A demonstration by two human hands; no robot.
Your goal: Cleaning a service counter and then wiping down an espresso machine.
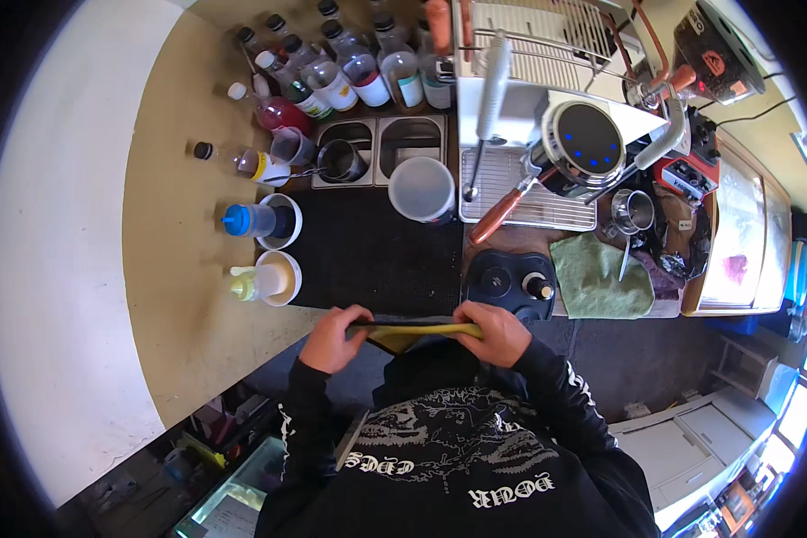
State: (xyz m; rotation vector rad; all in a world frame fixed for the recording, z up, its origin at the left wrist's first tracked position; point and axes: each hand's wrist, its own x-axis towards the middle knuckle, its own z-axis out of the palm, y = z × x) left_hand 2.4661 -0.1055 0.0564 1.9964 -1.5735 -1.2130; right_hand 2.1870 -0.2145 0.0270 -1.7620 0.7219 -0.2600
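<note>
Head view: a yellow and dark cloth (426, 330) is stretched between the left hand (334, 339) and the right hand (498, 332), just before the near edge of the black mat (372, 255). Its left end is pinched between thumb and fingers; its right end is gripped by curled fingers, whose tips are partly hidden.

Left grip (334, 339) and right grip (497, 332) apart, roughly level, fingers (359, 315) curled inward, both forearms (556, 381) angled forward.
</note>
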